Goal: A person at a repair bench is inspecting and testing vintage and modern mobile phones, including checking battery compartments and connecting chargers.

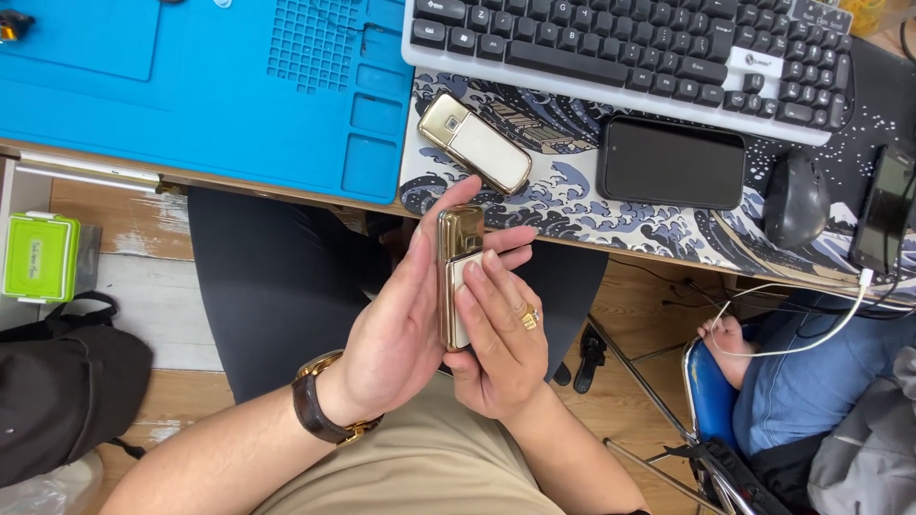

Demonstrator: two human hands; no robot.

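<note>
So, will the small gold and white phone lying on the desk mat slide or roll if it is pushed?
The gold and white bar phone lies flat, so it would probably slide, not roll. Its glossy casing looks slippery. It seems rigid, likely heavy for its size.

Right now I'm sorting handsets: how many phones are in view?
4: a gold phone held between the left hand and right hand; a similar gold one on the desk mat; a black smartphone below the keyboard; another charging at far right.
</note>
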